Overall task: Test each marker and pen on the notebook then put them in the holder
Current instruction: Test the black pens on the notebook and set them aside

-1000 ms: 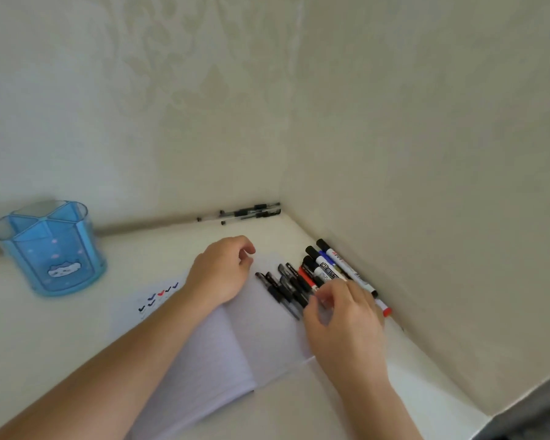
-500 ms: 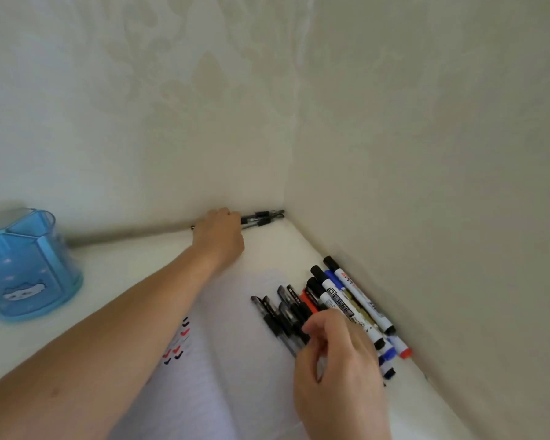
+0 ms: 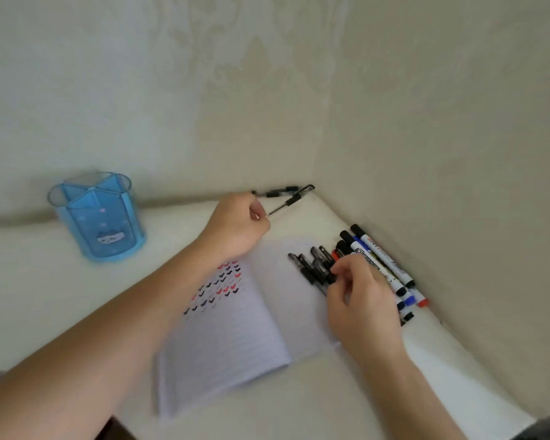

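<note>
An open lined notebook (image 3: 235,338) lies on the white table, its left page carrying rows of red, blue and black tick marks. My left hand (image 3: 238,227) pinches the tip end of a black pen (image 3: 291,201) near the back corner; another black pen (image 3: 277,192) lies by the wall behind it. My right hand (image 3: 359,300) rests on a pile of black pens (image 3: 315,269) on the right page, fingers curled onto them. Several markers (image 3: 381,262) with black, blue and red caps lie beside the right wall. The blue holder (image 3: 97,217) stands at the back left.
Two walls meet at the back corner and close off the table on the far and right sides. The table's front edge runs along the bottom, with a dark gap at the lower left.
My left hand has pinched one of the back-corner pens and pulled it toward me, so it now lies slanted. The view has tilted down again. My right hand stays on the pen pile.
</note>
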